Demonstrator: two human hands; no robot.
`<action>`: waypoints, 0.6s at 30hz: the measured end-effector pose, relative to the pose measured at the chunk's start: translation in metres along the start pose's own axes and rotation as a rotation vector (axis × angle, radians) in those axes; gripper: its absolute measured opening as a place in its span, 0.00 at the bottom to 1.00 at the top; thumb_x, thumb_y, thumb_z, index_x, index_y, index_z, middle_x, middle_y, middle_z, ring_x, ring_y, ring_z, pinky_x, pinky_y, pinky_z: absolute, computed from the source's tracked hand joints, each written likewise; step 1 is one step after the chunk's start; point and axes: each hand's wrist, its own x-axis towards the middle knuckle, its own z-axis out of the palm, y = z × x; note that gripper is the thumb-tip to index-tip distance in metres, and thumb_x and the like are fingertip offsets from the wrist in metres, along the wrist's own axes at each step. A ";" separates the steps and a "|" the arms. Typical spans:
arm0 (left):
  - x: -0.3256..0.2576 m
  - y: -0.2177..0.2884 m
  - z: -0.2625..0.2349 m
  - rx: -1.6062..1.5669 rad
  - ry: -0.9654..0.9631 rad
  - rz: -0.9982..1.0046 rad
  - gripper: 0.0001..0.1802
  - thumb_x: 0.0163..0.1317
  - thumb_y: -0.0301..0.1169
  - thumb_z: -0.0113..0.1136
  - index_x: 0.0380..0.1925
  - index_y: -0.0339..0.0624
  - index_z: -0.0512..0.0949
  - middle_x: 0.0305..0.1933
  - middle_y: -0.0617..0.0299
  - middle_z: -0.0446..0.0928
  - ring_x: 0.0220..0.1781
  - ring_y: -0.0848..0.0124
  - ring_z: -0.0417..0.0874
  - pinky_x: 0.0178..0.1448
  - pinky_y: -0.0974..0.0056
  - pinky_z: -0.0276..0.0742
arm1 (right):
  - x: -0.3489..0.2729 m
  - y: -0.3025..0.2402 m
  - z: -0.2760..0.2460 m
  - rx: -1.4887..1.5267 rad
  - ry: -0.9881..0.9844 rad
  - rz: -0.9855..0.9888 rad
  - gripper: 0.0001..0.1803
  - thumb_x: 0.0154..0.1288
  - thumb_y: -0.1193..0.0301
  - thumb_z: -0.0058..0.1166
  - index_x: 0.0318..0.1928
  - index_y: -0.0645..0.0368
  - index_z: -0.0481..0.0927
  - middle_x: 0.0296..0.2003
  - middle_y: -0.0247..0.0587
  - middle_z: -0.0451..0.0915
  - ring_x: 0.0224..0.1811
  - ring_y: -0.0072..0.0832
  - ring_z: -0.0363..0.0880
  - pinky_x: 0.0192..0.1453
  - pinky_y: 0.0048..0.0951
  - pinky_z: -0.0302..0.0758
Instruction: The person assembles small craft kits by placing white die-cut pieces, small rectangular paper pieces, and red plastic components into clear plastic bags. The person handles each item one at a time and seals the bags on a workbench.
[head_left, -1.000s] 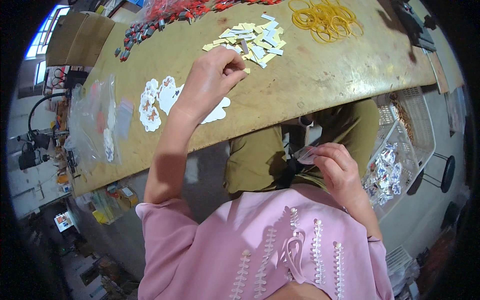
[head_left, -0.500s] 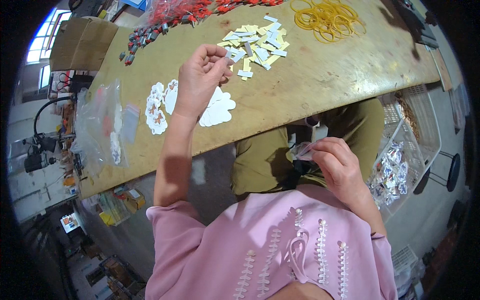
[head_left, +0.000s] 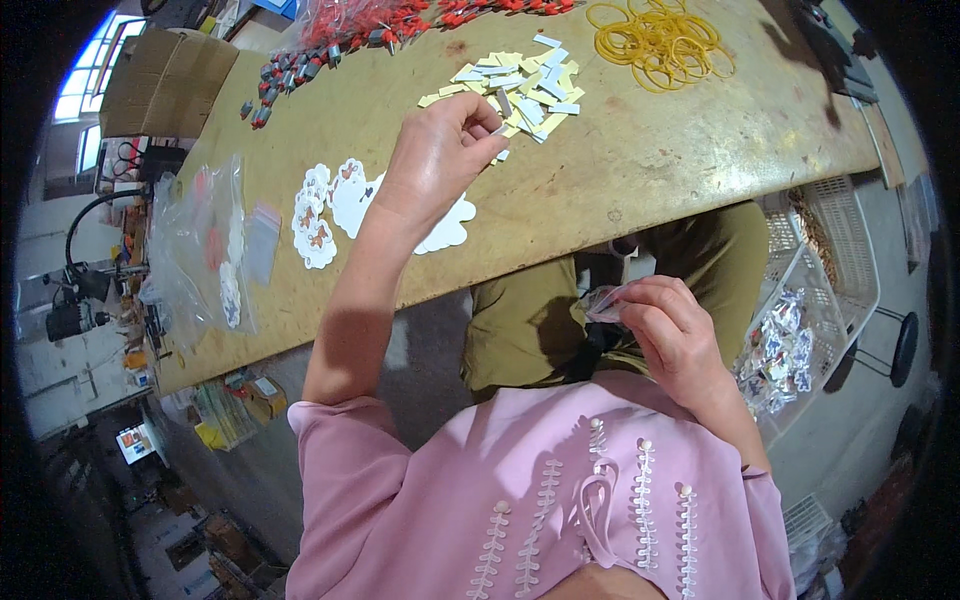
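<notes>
Bench work at a worn tan table (head_left: 560, 195), from above. Left hand (head_left: 445, 150) at the near edge of a loose pile of white and yellow strips (head_left: 545, 85), with thumb and forefinger drawn together; impossible to tell a gripped strip from one merely touched. Right hand (head_left: 668, 325) over the lap, pinching a small clear bag (head_left: 602, 304) between thumb and fingers, well apart from the pile.

Apparently done: a heap of shiny packets (head_left: 778, 350) with printed pieces, in a white basket (head_left: 872, 275) to the right. Apparently left: the bag in hand, with no strip plainly inside; many loose strips; printed cutouts (head_left: 315, 230) and blank white cutouts (head_left: 448, 232) near the left forearm; flat clear sleeves (head_left: 263, 240) beside a large clear bag (head_left: 195, 270). Likewise loose on the table: yellow rubber bands (head_left: 665, 45) and red-and-grey parts (head_left: 290, 70). No exact tally possible.

Hard to make out: contents of the small bag, partly behind the fingers; cutouts partly behind the left wrist; far parts cut off at the upper edge.
</notes>
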 end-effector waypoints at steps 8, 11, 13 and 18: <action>-0.004 0.017 0.003 0.150 0.018 -0.005 0.09 0.66 0.26 0.65 0.41 0.30 0.83 0.35 0.49 0.87 0.36 0.62 0.89 0.47 0.59 0.85 | -0.006 0.004 -0.003 -0.014 0.022 -0.010 0.14 0.54 0.83 0.65 0.42 0.66 0.83 0.48 0.48 0.84 0.52 0.47 0.86 0.54 0.42 0.86; -0.003 0.018 0.000 0.171 -0.016 -0.031 0.10 0.68 0.27 0.64 0.43 0.30 0.82 0.34 0.49 0.87 0.36 0.63 0.89 0.47 0.60 0.84 | -0.007 0.005 -0.003 -0.017 0.032 -0.009 0.14 0.54 0.83 0.65 0.42 0.66 0.82 0.48 0.48 0.84 0.52 0.46 0.86 0.53 0.41 0.86; -0.008 0.022 -0.001 0.144 0.005 -0.069 0.10 0.68 0.28 0.64 0.43 0.30 0.82 0.32 0.50 0.86 0.36 0.64 0.89 0.46 0.61 0.84 | -0.008 0.005 -0.003 -0.016 0.036 -0.005 0.14 0.54 0.84 0.66 0.42 0.66 0.82 0.48 0.48 0.84 0.52 0.46 0.86 0.53 0.41 0.86; -0.008 0.008 -0.007 0.079 0.090 -0.081 0.08 0.69 0.29 0.65 0.40 0.34 0.82 0.33 0.53 0.86 0.34 0.65 0.88 0.44 0.59 0.83 | -0.008 0.005 -0.005 -0.011 0.034 -0.001 0.14 0.54 0.84 0.66 0.42 0.67 0.82 0.48 0.48 0.84 0.52 0.47 0.86 0.53 0.41 0.86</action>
